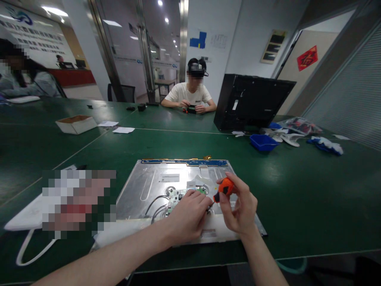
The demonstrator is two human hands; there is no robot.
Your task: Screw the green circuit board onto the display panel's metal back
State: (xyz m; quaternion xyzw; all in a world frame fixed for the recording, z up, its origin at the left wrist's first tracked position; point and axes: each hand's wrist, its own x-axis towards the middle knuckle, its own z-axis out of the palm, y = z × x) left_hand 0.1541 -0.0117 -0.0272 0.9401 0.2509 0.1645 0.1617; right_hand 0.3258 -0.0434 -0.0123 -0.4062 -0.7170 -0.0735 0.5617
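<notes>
A silver display panel [139, 186] lies flat on the green table in front of me, a blue circuit strip [184, 162] along its far edge. A green-white circuit board [175, 198] with black cables sits on its middle, partly covered by my left hand. My right hand [242, 206] grips an orange-and-black screwdriver [225, 187], its shaft slanting down to the left toward the panel. My left hand [190, 214] is closed over the board's right part, fingertips close to the screwdriver's tip. Whatever those fingers hold is hidden.
A black monitor [256, 103] stands at the back right, near a blue tray [263, 142] and gloves [326, 145]. An open cardboard box [76, 124] and papers [123, 130] lie left. Across the table a person [190, 93] handles a small item; another person [29, 81] sits far left.
</notes>
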